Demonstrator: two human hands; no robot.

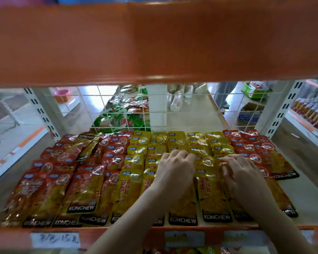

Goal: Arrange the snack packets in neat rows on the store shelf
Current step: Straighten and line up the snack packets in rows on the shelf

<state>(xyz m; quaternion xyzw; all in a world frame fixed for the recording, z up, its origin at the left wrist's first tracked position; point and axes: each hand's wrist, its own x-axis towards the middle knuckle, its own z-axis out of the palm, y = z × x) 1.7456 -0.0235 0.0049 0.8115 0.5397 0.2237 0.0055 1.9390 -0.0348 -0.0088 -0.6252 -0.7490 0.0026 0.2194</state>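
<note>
Closest to us, the shelf (301, 197) edge carries price labels (55, 240). Our left hand (174, 169) and right hand (244, 173) lie on the yellow packets (209, 191), fingers (226, 159) loosely bent, pressing on top and gripping nothing. Packets lie flat, long axis front-to-back, KONCHEW ends toward us. Red packets (84, 187) flank both sides; wire mesh (117, 107) behind.

A shop, orange-edged shelf (173, 228) stocked with rows of snack packets (84, 187), handwritten price label (55, 239) on its front lip, wire grid back (117, 112), more stocked shelves (310, 114) across the aisle
</note>
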